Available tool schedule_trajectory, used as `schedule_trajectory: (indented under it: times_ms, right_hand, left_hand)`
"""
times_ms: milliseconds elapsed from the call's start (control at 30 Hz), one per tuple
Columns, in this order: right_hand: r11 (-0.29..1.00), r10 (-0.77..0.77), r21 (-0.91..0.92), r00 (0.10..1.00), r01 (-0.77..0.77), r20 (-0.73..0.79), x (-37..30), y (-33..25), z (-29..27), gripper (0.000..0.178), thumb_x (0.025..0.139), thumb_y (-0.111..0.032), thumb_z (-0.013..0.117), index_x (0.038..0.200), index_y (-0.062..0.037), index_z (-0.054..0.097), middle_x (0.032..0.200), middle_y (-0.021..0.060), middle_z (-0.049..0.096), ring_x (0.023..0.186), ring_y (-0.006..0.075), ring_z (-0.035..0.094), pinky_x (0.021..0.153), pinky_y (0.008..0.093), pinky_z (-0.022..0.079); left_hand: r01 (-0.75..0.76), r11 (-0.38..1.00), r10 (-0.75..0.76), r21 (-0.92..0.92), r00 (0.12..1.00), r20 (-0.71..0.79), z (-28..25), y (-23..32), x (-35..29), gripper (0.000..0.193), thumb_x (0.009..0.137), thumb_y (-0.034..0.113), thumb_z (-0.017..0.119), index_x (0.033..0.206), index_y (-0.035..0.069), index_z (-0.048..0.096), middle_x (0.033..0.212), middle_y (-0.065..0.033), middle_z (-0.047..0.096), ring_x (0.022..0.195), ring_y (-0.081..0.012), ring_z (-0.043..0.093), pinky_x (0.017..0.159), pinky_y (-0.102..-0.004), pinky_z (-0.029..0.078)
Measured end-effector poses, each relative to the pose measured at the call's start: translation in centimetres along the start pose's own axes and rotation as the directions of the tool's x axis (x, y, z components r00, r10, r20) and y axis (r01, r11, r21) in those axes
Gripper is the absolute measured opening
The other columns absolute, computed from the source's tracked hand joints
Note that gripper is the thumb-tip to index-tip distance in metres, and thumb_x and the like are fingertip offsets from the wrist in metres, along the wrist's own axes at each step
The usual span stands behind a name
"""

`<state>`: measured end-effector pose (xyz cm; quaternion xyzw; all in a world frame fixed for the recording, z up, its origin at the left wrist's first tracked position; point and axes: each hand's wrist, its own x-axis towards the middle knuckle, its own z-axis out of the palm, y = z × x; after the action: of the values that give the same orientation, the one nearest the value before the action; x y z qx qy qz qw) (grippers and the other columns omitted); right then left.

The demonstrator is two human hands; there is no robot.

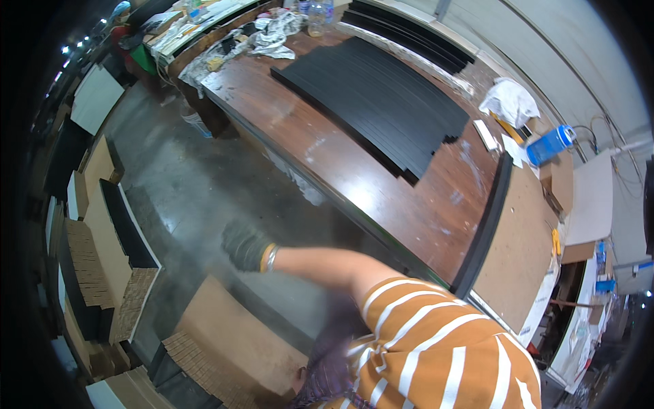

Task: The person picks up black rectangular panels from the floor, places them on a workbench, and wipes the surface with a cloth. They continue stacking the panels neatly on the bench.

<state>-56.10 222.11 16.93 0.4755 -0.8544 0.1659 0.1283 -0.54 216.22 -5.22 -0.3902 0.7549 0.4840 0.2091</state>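
Along the left, stacked boards point(127, 225) in brown and black stand on the floor point(184, 163), their outer parts lost in the dark rim. Nearer, a brown board point(235, 334) lies low, its right end hidden behind purple cloth point(325, 371). A small skin-toned patch point(300, 373) there may be the left hand; its fingers and any hold cannot be told. The right hand point(245, 249), in a dark glove, hangs over the floor, well off the tabletop's point(300, 126) near edge; blur hides how far its fingers open and whether they hold anything.

Crumpled cloths point(276, 34) cover the tabletop's left end. Right of them, black strips point(381, 95) lie side by side, nearer the far edge, their right ends stepped. That layout looks well along, though whether it is complete cannot be judged: a black bundle point(409, 34) by the far edge and dark strips point(485, 228) along the right end lie apart from it. The bundle's lower layers are hard to separate.
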Motion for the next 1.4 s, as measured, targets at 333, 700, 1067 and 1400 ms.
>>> schedule_trajectory:
  times_ms: [333, 700, 1067, 1400]
  right_hand:
    - [0.883, -0.455, 0.397, 0.661, 0.249, 0.597, -17.1, -18.0, 8.6, 0.037, 0.082, -0.037, 0.070, 0.106, -0.0093, 0.073, 0.114, 0.0141, 0.069, 0.112, 0.0340, 0.062, 0.099, 0.0459, 0.048]
    - [0.498, -0.556, 0.541, -0.230, 0.677, 0.799, -28.6, -33.3, 22.0, 0.039, 0.091, -0.043, 0.056, 0.100, -0.0102, 0.075, 0.104, 0.0181, 0.072, 0.101, 0.0348, 0.068, 0.090, 0.0476, 0.052]
    - [0.014, -0.584, 0.769, -0.619, 0.639, 0.525, -41.9, -52.4, 32.4, 0.035, 0.095, -0.020, 0.056, 0.128, -0.0247, 0.065, 0.132, 0.0058, 0.065, 0.121, 0.0290, 0.062, 0.100, 0.0428, 0.050]
    - [0.791, -0.529, 0.604, -0.389, 0.096, 0.754, -53.8, -62.4, 39.4, 0.084, 0.081, -0.043, 0.073, 0.150, -0.0060, 0.042, 0.151, 0.0235, 0.047, 0.136, 0.0380, 0.050, 0.112, 0.0406, 0.042]
  left_hand:
    - [-0.005, 0.760, -0.319, -0.650, 0.869, -0.380, 7.7, -0.6, -13.9, 0.024, 0.096, 0.019, 0.062, 0.106, -0.002, 0.070, 0.089, -0.0102, 0.072, 0.080, -0.0173, 0.066, 0.074, -0.0352, 0.052]
    - [0.056, -0.044, -0.840, -0.997, 0.538, 0.067, 26.1, -13.2, -23.7, 0.023, 0.090, 0.022, 0.063, 0.100, 0.002, 0.070, 0.085, -0.0040, 0.069, 0.072, -0.0116, 0.064, 0.064, -0.0288, 0.047]
    - [-0.641, -0.581, -0.781, -0.501, 0.612, 0.124, 26.3, -19.2, -10.3, 0.067, 0.099, 0.037, 0.063, 0.150, 0.002, 0.037, 0.148, -0.0112, 0.048, 0.137, -0.0223, 0.046, 0.112, -0.0474, 0.037]
    - [-0.866, -0.477, -0.857, 0.149, 0.496, 0.140, 22.1, -26.3, -1.0, 0.080, 0.095, 0.059, 0.062, 0.153, 0.011, 0.036, 0.150, -0.0054, 0.045, 0.144, -0.0206, 0.035, 0.122, -0.0467, 0.021]
